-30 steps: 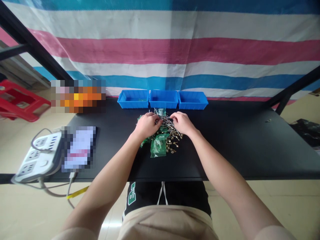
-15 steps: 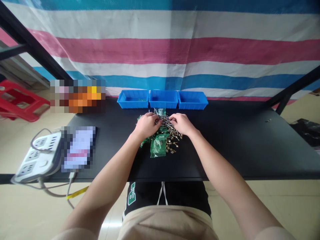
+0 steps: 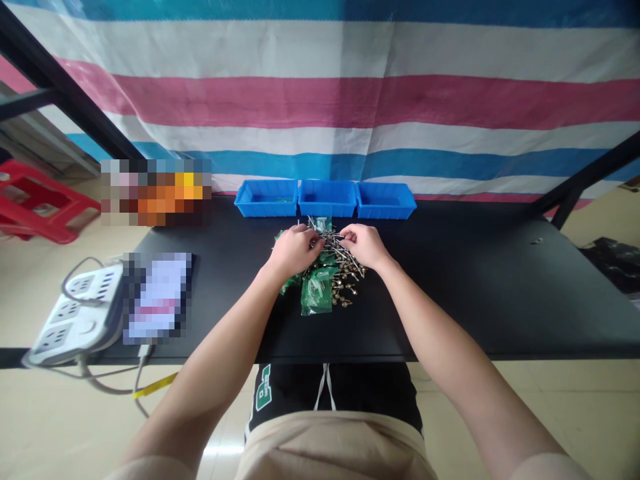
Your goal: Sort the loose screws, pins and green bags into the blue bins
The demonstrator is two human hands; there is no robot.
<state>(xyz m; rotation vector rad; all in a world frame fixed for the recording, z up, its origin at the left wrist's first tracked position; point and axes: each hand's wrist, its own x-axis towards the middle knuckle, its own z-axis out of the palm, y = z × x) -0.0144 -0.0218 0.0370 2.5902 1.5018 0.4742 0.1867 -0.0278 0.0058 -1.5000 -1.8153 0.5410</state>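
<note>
A heap of thin metal screws (image 3: 346, 254), several with brass-coloured ends, lies in the middle of the black table. Mixed in with it are small green plastic bags; the nearest green bag (image 3: 317, 291) holds small pale pieces. Over the heap's left side, my left hand (image 3: 297, 251) is closed with curled fingers, and what it grips is hidden. At the right side, my right hand (image 3: 367, 246) has thumb and fingers pinched together among the screw shafts. Whatever is between those fingertips is too small to make out.
Three blue bins stand in a row behind the heap: left bin (image 3: 267, 208), middle bin (image 3: 327, 208), right bin (image 3: 387, 211). A white power strip (image 3: 80, 313) with cables and a blurred-out flat item (image 3: 159, 297) lie at left. Small metal bits (image 3: 537, 241) rest far right.
My right hand has shifted very slightly to the right, its fingers curled a little more. The left hand stays in place over the heap.
</note>
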